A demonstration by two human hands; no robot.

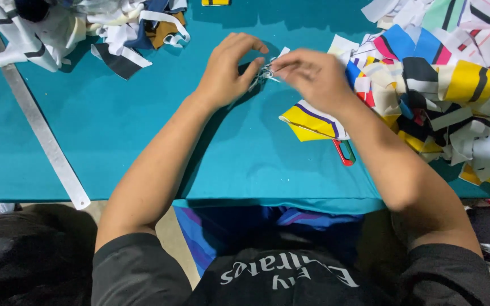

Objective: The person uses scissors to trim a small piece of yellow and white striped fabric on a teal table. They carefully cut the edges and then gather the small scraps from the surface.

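Note:
My left hand and my right hand meet over the far middle of the teal table. Between their fingertips is a small tangle of white threads; both hands pinch it. The right hand is blurred. Under my right wrist lies a folded yellow, white and purple fabric piece. A red-handled tool pokes out from below that piece; its working end is hidden.
A heap of colourful fabric scraps fills the table's right side. Another pile of white, navy and brown scraps sits at the far left. A long metal ruler lies diagonally on the left. Blue striped cloth rests on my lap.

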